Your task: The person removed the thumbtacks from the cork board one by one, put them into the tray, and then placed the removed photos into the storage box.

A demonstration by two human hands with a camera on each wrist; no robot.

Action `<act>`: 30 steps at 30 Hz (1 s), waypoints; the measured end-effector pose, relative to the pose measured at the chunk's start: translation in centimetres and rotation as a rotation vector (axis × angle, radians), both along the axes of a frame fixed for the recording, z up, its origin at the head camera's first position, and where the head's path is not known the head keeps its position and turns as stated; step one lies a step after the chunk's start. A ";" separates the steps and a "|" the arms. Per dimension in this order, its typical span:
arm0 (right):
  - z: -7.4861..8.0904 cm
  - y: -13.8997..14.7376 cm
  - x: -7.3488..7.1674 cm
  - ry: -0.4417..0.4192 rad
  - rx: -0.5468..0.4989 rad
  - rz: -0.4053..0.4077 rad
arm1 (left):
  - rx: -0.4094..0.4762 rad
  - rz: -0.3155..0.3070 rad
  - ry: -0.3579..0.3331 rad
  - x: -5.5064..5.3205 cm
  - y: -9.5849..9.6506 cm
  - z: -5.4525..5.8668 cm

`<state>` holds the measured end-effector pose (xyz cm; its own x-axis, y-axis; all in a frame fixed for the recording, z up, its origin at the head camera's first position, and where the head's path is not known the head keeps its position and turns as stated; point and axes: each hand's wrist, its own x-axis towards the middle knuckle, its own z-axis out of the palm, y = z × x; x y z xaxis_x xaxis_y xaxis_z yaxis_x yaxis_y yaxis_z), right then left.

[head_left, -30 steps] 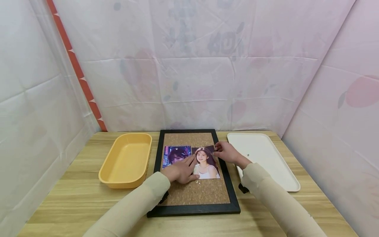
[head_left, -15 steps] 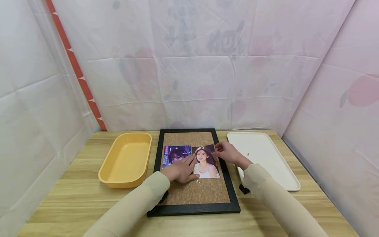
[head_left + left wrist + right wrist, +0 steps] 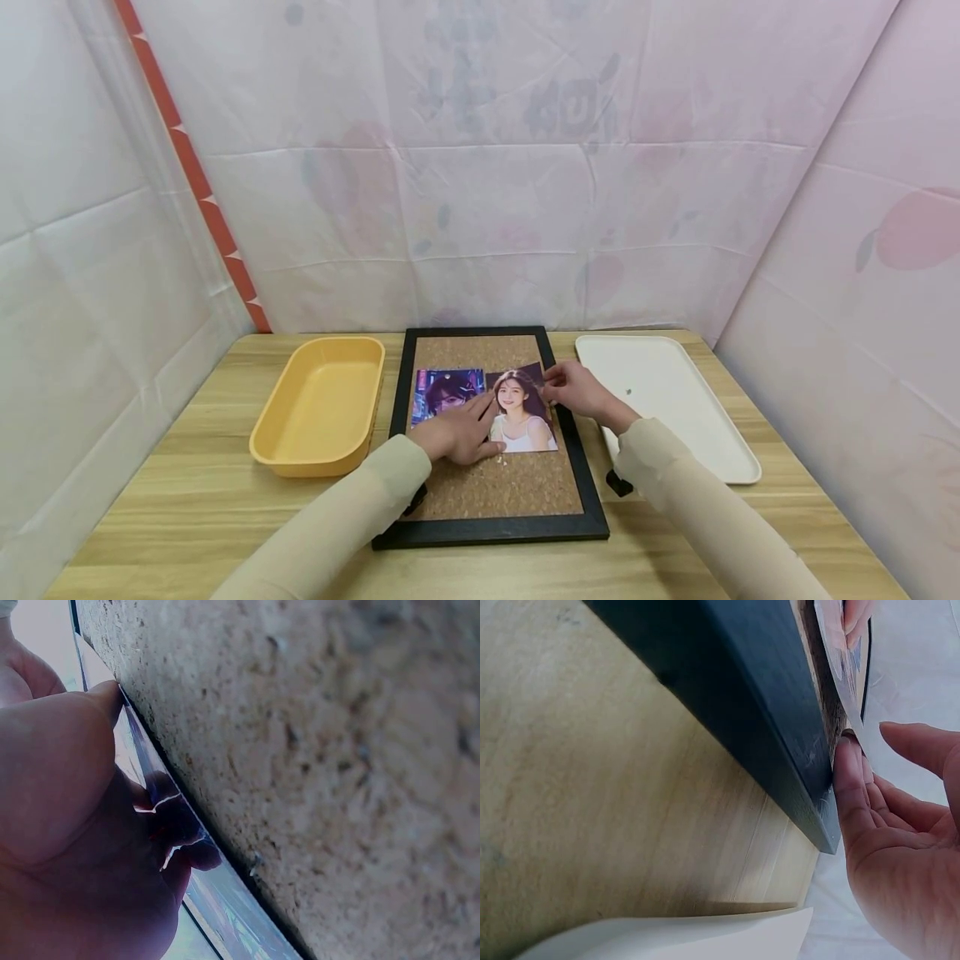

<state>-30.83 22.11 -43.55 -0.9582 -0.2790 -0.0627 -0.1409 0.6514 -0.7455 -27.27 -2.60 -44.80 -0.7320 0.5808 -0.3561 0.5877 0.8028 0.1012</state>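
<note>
Where a red strip [image 3: 191, 162] slants down the cloth wall [image 3: 495, 208] at ten o'clock, the wooden table [image 3: 187, 442] begins below it, and a deep yellow tray [image 3: 318, 408] sits there, at nine o'clock from the black-framed cork board [image 3: 517, 496]. On the board, toward eleven o'clock, lies a purple picture [image 3: 446, 390] with a pale dot near its top edge. The left hand [image 3: 465, 429] rests across its lower part, fingers straight and pointing to one o'clock, clamped on nothing; its fingertips reach the left edge of the neighbouring photo [image 3: 528, 425], and the thumb touches that photo's corner at seven o'clock. This photo, showing a person in a white top, lies just right of the board's middle — its one o'clock corner raised from the cork. A few pale bits [image 3: 502, 460] lie below it, at six o'clock. The right hand [image 3: 577, 387] is at the raised corner, its fingers reaching under the edge while the thumb stands apart — seen in the right wrist view. At three o'clock from the board, a flat white tray [image 3: 667, 392] bears a small green speck [image 3: 628, 392].
</note>
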 end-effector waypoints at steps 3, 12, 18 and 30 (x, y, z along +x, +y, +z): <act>0.0 0.1 0.0 0.000 -0.002 0.014 | 0.004 0.000 0.008 -0.2 0.0 -0.3; -0.5 0.3 0.4 0.045 0.047 0.024 | 0.006 0.006 -0.005 0.2 0.2 0.0; -0.9 0.5 0.5 0.053 0.027 -0.004 | 0.006 -0.001 0.001 0.6 0.2 0.7; -1.4 0.1 0.5 0.080 0.011 -0.023 | -0.005 0.016 -0.016 0.6 0.2 1.2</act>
<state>-30.33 22.24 -44.98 -0.9665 -0.2563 0.0119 -0.1848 0.6632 -0.7253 -26.69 -2.39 -43.59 -0.7354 0.5670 -0.3711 0.5730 0.8126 0.1062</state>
